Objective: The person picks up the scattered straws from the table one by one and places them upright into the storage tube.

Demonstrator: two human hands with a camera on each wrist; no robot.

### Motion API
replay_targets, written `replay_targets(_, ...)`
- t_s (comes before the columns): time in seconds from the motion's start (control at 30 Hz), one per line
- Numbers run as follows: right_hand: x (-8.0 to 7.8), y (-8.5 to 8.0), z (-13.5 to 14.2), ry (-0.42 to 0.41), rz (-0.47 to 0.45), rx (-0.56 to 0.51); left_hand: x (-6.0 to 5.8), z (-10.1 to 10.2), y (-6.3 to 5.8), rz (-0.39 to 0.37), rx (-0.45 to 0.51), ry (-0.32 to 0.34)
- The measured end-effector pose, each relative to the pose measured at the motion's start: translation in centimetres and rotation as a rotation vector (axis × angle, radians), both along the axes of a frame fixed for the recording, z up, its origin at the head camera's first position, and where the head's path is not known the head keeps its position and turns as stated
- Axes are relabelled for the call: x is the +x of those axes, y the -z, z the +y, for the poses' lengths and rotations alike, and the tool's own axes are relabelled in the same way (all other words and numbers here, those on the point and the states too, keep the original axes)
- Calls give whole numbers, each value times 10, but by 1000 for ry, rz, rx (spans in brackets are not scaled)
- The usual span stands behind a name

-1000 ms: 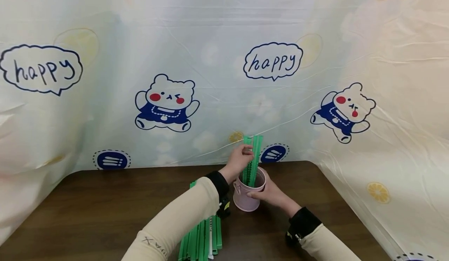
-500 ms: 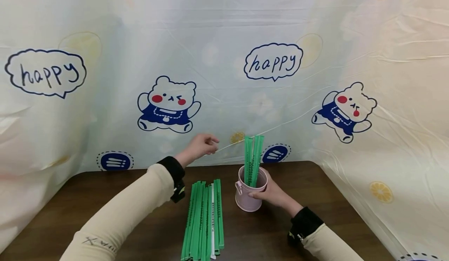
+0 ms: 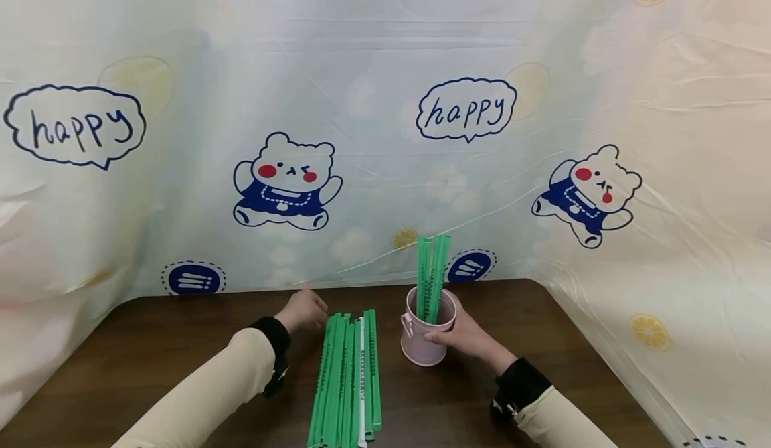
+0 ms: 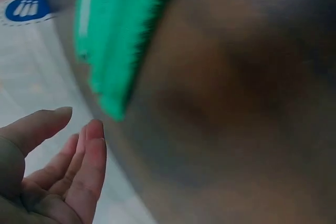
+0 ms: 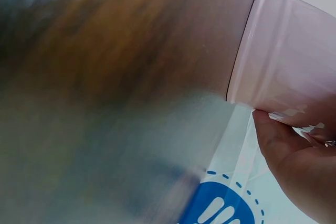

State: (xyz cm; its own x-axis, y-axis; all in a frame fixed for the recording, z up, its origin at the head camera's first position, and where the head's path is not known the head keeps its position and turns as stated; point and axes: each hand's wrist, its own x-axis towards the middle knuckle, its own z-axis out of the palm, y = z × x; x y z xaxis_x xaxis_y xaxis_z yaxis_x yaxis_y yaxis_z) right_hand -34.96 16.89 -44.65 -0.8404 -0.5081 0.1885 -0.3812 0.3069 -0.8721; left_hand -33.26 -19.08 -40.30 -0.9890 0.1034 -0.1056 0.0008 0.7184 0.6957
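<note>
Your left hand [image 3: 303,311] was poised just off the far end of the pile of long, flat green strips with dark markings [image 3: 340,381]; its thumb stood apart from the fingers, with nothing between them, and the left wrist view showed a gap to the nearest strip. Your right hand [image 3: 466,333] gripped the small, round, pale pink bucket [image 3: 423,351] by its far-right side, thumb across the near wall. The bucket stood upright on the dark brown, wood-look table [image 3: 181,361], right of the pile, with the standing green strips [image 3: 432,280] rising well above its rim.

For a good pick, I judged, you needed to bring thumb and fingertips down on the end of a single strip and slide it clear of its neighbours, since they lay tight together and a broad pinch could have dragged several. A firm but light right grip seemed enough to guard the tall load against tipping.

You had one bucket, one narrow white strip [image 3: 362,381] among the green ones, and two black wrist bands [image 3: 523,378]. The pile overlapped too much for an exact count, though it held several green strips; in the bucket there were at least two, and I could not tell how many more.
</note>
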Motion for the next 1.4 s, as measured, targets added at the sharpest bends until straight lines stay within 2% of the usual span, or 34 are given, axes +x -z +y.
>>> replay_targets(0.07,0,-1,0,7,-10,-2,1,0,10,-6,8,-24)
replay_targets(0.17,0,-2,1,12,-13,4,3,2,17,-3,20,-46)
replay_targets(0.37,1,-4,1,6,-22,13,7,11,22,-7,39,-98)
replay_targets(0.63,4,-3,1,-3,-45,7,9,15,31,-32,37,-134)
replay_targets(0.8,4,-2,2,3,-49,8,9,16,37,-4,43,-153)
replay_targets(1.1,4,-1,1,5,-40,5,9,18,34,28,-1,-160)
replay_targets(1.4,0,-1,0,-1,-10,-1,6,11,33,23,16,-147)
